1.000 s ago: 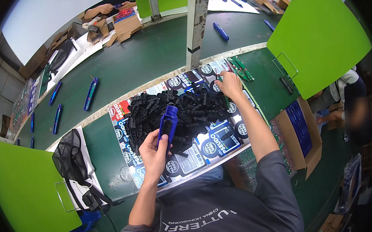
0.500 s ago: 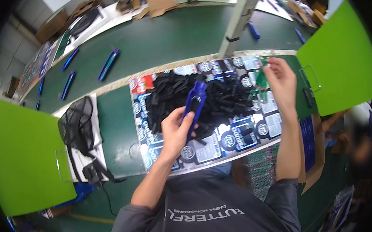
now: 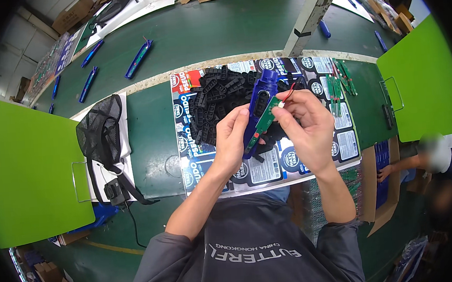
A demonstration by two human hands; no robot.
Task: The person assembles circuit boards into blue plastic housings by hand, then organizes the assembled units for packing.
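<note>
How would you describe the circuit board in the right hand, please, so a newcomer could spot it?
On the green workbench lies a printed sheet heaped with black parts. Above them, the right hand holds a green circuit board by a blue casing. Unlike the boards lying farther right, it's raised.

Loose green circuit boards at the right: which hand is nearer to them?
The right hand: it is left of the loose boards, toward the person; the left hand is farther left, holding the blue casing.

Your blues and greens
Your casing [image 3: 267,81] is deep blue, your circuit board [image 3: 264,121] green, its wire [image 3: 289,91] red, your shirt [image 3: 231,222] dark grey with pale lettering [image 3: 260,256].
</note>
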